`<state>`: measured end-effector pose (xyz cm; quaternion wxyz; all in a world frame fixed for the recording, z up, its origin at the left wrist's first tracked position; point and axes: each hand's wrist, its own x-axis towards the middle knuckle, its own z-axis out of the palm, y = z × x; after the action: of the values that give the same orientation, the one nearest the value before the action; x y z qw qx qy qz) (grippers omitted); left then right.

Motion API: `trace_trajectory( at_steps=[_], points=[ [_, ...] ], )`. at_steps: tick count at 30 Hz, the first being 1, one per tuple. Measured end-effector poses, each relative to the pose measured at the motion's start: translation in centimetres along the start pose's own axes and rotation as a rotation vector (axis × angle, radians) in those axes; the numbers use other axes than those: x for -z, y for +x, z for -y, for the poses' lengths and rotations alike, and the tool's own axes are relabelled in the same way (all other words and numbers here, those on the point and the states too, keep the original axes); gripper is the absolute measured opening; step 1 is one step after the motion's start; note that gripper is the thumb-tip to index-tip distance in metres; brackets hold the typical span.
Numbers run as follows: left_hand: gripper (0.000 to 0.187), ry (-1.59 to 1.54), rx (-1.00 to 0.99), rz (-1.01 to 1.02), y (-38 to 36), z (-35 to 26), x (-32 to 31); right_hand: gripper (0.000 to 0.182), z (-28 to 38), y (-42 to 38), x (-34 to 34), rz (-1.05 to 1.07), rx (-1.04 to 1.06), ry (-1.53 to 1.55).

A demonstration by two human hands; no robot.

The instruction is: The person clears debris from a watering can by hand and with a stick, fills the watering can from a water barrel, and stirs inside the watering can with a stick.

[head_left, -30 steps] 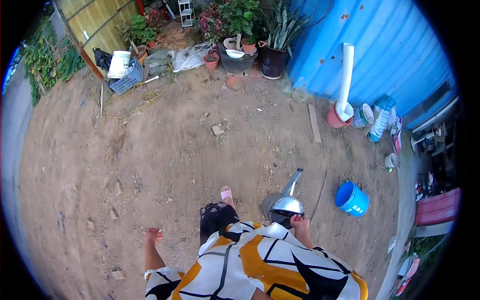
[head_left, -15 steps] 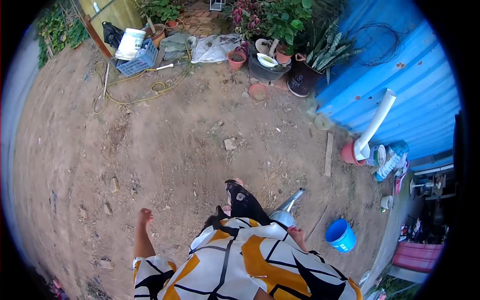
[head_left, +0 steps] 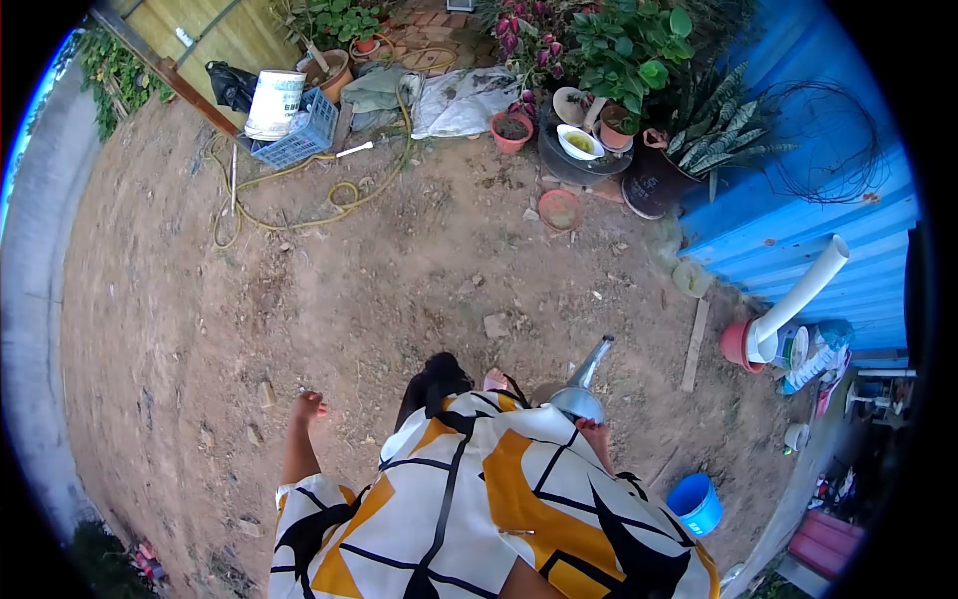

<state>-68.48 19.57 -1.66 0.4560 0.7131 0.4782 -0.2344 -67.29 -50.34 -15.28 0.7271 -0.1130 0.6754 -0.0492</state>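
My right hand (head_left: 595, 432) is closed at the top of a silver metal watering can (head_left: 578, 403), whose long spout points forward and to the right. Its handle is covered by my fingers and the loose patterned shirt (head_left: 449, 499). Out to the left, my left hand (head_left: 309, 404) hangs over the bare dirt, fingers curled in, with nothing seen in it. Between the hands a bare foot (head_left: 496, 379) shows below dark trousers. A blue bucket (head_left: 696, 504) stands on the ground to the right of the can.
Ahead are a blue crate (head_left: 299, 140), a white bucket (head_left: 274, 105) and a yellow hose (head_left: 344, 205) looped on the dirt. Potted plants (head_left: 639, 60) line the back right. A blue metal wall (head_left: 798, 210), a plank (head_left: 696, 344) and a white pipe (head_left: 803, 285) in a red pot lie right.
I have stepped forward, and the other foot now leads. The view has swung slightly left, so the pots and bucket sit further right. The watering can is still in my right hand.
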Motion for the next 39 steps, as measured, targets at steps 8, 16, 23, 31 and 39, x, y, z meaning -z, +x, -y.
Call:
trace_trajectory(
  at_steps=[8, 16, 23, 31, 39],
  points=[
    [0.019, -0.012, -0.152, -0.002, 10.1, -17.9, -0.6, 0.022, -8.9, -7.2, -25.1, 0.24, 0.019, -0.023],
    [0.021, 0.346, -0.66, 0.282, 22.8, -41.4, -12.1, 0.022, -21.1, -16.0, -50.8, 0.055, -0.064, -0.11],
    [0.036, 0.376, -1.345, 0.337, 19.3, -60.0, -13.3, 0.027, -31.4, -24.9, -69.3, 0.271, -0.254, -0.124],
    [0.019, 0.094, -1.024, -0.006, 23.8, -75.1, -6.2, 0.021, -40.2, -31.4, -87.8, 0.652, -0.54, -0.25],
    [0.028, 0.216, -0.956, -0.378, 33.2, -90.6, -0.8, 0.034, -40.4, -31.5, -106.4, 1.302, -0.693, -0.923]
  ],
)
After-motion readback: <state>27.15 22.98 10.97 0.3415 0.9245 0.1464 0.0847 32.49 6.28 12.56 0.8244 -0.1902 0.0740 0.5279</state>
